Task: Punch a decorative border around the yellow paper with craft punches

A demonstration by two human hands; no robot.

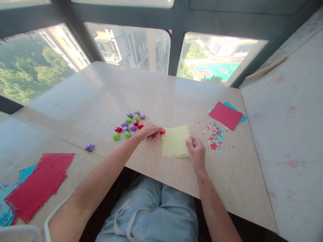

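A pale yellow sheet (pixel 175 143) with small shapes punched along its left, bottom and right edges lies in front of me. My left hand (pixel 152 131) is closed around a small red punch (pixel 162 132), which sits at the sheet's upper left corner. On the sheet's right edge, my right hand (pixel 196 149) pinches the paper between thumb and fingers. Beside my left hand is a group of purple, green and red punches (pixel 127 134). Part of the red punch is hidden by my left thumb.
Red cards (pixel 226 116) over blue ones lie at the right, near scattered red and blue confetti (pixel 215 136). Punched red sheets (pixel 35 188) and blue sheets are at the left. A lone purple punch (pixel 89 147) sits nearby. Windows and a wall border the table (pixel 156 90).
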